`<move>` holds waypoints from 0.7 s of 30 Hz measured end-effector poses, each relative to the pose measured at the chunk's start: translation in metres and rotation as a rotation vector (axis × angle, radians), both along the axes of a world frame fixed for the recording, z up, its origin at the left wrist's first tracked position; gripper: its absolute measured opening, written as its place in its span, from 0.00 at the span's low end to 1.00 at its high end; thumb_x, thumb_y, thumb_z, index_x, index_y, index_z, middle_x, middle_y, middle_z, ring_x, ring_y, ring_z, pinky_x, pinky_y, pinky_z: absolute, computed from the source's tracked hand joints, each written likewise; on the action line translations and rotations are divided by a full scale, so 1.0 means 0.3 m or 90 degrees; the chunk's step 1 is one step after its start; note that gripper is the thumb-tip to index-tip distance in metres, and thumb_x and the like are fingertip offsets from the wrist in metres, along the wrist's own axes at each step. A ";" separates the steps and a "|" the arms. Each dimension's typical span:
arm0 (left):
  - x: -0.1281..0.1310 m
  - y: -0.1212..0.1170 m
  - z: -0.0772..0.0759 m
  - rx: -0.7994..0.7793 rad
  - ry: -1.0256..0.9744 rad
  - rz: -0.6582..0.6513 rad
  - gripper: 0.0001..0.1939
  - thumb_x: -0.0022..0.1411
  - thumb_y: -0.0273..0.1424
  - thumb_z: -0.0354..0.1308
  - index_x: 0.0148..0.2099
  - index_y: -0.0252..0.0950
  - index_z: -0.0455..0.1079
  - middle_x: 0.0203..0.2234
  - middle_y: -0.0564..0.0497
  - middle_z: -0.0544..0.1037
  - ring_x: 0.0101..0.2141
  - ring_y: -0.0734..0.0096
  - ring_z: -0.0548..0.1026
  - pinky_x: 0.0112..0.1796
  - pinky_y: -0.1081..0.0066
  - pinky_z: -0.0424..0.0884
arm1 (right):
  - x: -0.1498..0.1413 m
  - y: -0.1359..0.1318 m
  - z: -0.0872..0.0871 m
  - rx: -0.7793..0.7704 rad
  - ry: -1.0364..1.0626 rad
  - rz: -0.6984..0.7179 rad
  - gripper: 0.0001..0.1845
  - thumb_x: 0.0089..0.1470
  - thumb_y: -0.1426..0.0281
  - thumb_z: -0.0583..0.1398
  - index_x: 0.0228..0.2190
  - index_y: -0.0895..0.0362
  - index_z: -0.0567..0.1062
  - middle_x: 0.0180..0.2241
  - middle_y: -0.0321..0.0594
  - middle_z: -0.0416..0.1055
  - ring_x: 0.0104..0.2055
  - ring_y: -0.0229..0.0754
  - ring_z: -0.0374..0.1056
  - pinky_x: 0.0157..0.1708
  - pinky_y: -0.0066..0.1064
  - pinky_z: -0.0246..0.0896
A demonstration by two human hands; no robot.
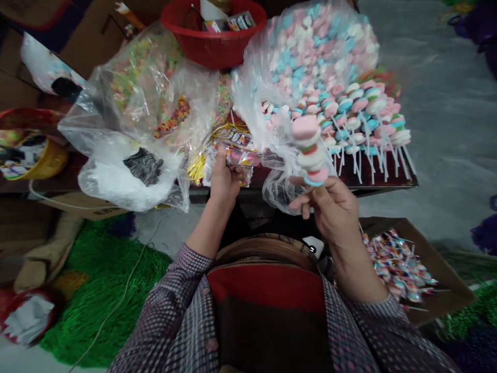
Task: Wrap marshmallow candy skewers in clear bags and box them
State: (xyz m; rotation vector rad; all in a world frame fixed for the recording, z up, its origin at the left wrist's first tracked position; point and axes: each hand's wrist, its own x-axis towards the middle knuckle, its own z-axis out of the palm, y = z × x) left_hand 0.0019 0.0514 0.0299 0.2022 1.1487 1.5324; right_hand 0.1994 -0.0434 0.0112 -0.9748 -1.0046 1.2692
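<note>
A person's two bare hands work at the near edge of a dark table (73, 171), seen from above. The right hand (336, 207) holds up a candy stack (309, 150) of pink, white and blue discs with a thin orange-green layer, its thumb and forefinger drawn close together at the blue bottom disc; any stick is hidden in the grip. The left hand (225, 178) is nearly shut around the left end of a clear printed wrapper (246, 157), thumb on top and fingers curled; whether the wrapper's mouth is open cannot be told. The candy stands to the right of the wrapper, apart from it. Gold ties (198, 168) lie just left of the wrapper. Farther right, finished-looking candy sticks (368, 116) lie in a row, before a large bag of pastel candies (318, 52). Good handling here seems to call for a light pinch low down, so the soft-looking discs neither dent nor twist, the stack kept straight, the film held flat without creasing, and both hands clear of the loose plastic bag (277, 189) between them.
</note>
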 end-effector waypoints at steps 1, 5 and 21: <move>0.000 -0.001 0.002 -0.002 -0.009 -0.006 0.21 0.66 0.40 0.66 0.27 0.38 0.63 0.11 0.63 0.61 0.11 0.86 0.61 0.16 0.83 0.56 | 0.011 -0.016 -0.002 -0.010 -0.015 0.017 0.18 0.60 0.50 0.65 0.34 0.51 0.71 0.36 0.39 0.84 0.24 0.37 0.77 0.15 0.24 0.59; 0.013 -0.009 0.001 -0.009 -0.016 -0.023 0.23 0.65 0.43 0.66 0.26 0.38 0.62 0.11 0.63 0.61 0.11 0.85 0.61 0.15 0.82 0.54 | 0.024 -0.059 -0.015 -0.044 -0.105 0.043 0.18 0.62 0.50 0.64 0.34 0.53 0.74 0.30 0.36 0.83 0.22 0.37 0.75 0.17 0.25 0.62; 0.017 -0.004 -0.001 0.022 0.013 -0.039 0.20 0.68 0.43 0.63 0.29 0.38 0.64 0.14 0.63 0.63 0.13 0.86 0.60 0.16 0.81 0.56 | 0.087 -0.073 -0.016 0.006 -0.361 0.005 0.18 0.66 0.54 0.59 0.32 0.53 0.78 0.22 0.34 0.77 0.19 0.35 0.69 0.21 0.27 0.62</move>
